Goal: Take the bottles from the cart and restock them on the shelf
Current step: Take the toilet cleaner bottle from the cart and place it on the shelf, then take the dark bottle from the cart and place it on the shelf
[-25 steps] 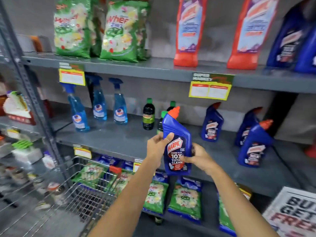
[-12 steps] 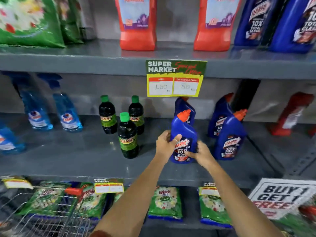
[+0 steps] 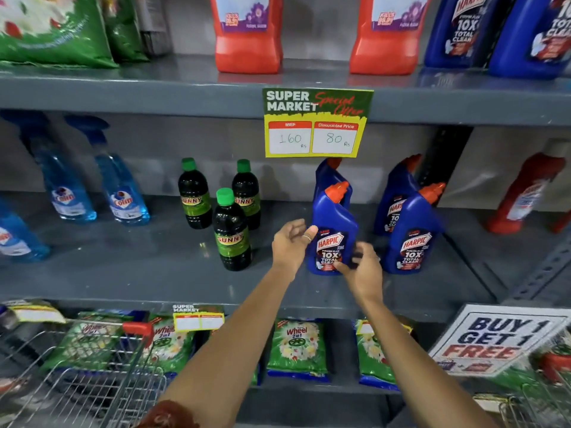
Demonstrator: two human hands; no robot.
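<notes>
Blue rigid-plastic Harpic bottle (image 3: 332, 233), probably liquid-heavy and slick, standing on the middle shelf (image 3: 154, 273); left hand (image 3: 290, 244) at 9 o'clock loosened, right hand (image 3: 361, 268) at 5 o'clock touching, grip unclear; waist grasp looks best.

1. Your hands flank a blue bottle (image 3: 332, 239) with an orange cap and a red-and-white label.
2. Beside it stand three more blue bottles (image 3: 411, 236), also orange-capped.
3. The dark bottles (image 3: 230, 233) you see at the left have green caps and green labels with yellow lettering.
4. The spray bottles (image 3: 122, 186) are clear blue with white labels.
5. The shelf (image 3: 139, 267) is plain grey.
6. The price tag (image 3: 316, 123) above is yellow and green with red-topped white boxes.
7. Below, the packets (image 3: 296, 347) are green with white flowers and blue bottoms.
8. Your cart (image 3: 92, 375) is silver wire with a red corner.
</notes>
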